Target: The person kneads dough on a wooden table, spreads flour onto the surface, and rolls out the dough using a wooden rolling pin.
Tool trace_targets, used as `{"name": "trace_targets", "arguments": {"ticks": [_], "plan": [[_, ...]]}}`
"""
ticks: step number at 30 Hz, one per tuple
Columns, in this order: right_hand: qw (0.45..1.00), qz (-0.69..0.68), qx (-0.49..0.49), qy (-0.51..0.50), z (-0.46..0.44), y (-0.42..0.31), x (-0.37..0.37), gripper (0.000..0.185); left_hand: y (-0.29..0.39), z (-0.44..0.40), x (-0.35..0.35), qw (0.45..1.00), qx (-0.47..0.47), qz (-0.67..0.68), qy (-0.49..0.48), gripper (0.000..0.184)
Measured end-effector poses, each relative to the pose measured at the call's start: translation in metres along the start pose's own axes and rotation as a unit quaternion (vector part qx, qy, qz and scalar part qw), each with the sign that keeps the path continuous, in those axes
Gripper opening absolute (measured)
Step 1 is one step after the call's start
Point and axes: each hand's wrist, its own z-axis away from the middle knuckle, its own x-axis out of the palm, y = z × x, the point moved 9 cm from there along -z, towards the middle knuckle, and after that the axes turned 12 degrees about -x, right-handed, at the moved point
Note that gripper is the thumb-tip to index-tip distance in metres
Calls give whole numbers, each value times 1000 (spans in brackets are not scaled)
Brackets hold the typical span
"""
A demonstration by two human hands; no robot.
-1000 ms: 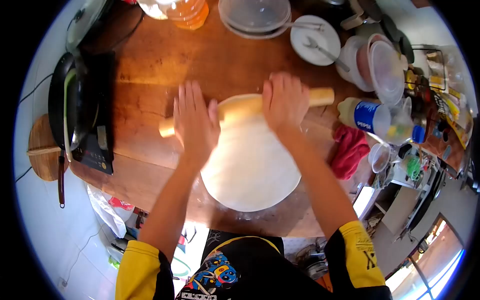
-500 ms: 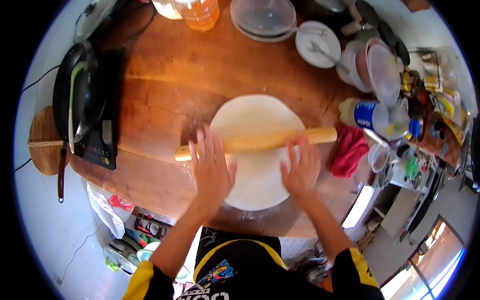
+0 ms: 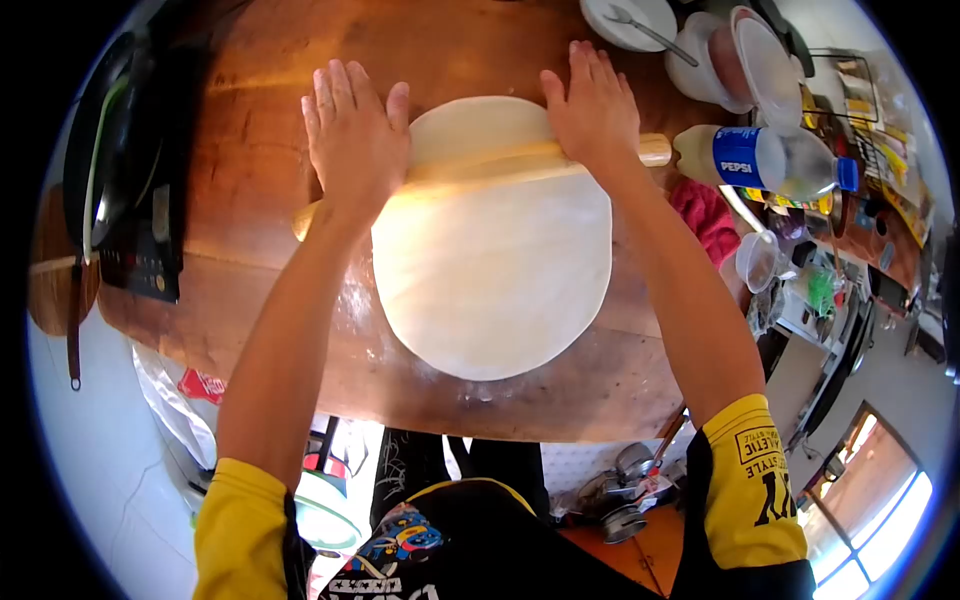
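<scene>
A wide, roughly round sheet of dough (image 3: 490,280) lies flat on the wooden table. Across its far part rests a wooden rolling pin (image 3: 480,172), slanted slightly, with its right end farther from me. My left hand (image 3: 355,135) presses on the pin's left part with the palm, fingers stretched forward. Near the right end, my right hand (image 3: 595,108) lies over the pin in the same way, fingers extended and somewhat apart. Both arms reach forward over the table. The hands hide parts of the pin beneath them.
Right of the dough are a Pepsi bottle (image 3: 755,160), a red cloth (image 3: 708,220) and plastic containers (image 3: 765,75). A white plate with a fork (image 3: 630,25) sits at the far right. On the left stands an induction cooker (image 3: 145,265) with a pan (image 3: 85,150).
Both hands have pushed the rolling pin forward, away from me, toward the dough's far part. The arms are now more stretched out, and the camera view has shifted.
</scene>
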Motion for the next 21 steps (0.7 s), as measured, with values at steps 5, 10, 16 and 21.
{"name": "trace_targets", "arguments": {"ticks": [5,10,16,21], "plan": [[989,-24,-7,-144,151,-42,-69,62,6,156,-32,979,3,97,-178,72],[984,10,-109,-143,101,-14,-69,67,15,95,-39,998,-11,45,-51,70],[987,-23,-59,-147,212,-59,-76,65,3,186,-48,991,-37,19,-129,74],[996,6,-67,-65,140,-39,-55,68,11,121,-30,994,-17,-61,-84,69]]}}
